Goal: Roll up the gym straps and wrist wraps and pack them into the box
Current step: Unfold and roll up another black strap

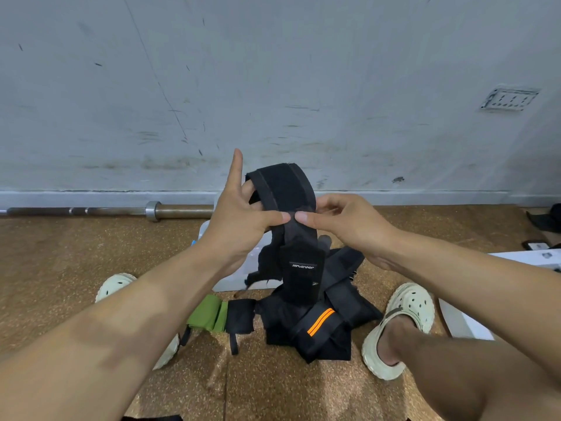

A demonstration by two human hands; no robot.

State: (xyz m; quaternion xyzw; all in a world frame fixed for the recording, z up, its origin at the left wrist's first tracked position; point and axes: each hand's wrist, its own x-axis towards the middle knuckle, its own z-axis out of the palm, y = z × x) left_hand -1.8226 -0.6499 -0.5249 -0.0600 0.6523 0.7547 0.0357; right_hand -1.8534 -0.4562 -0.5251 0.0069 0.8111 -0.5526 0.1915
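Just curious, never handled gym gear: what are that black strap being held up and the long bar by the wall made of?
Black strap: seemingly woven fabric, matte, bending limply, frayed edge. Bar: apparently metal, with a shiny silver collar and duller brownish shaft.

Box (233, 268) mostly behind hands (243, 220)

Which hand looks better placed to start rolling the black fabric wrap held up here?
Probably the right hand: all its fingers are curled at the black fabric wrap, beside its top loop. The left hand pinches it too, but its index finger points upward, off the fabric.
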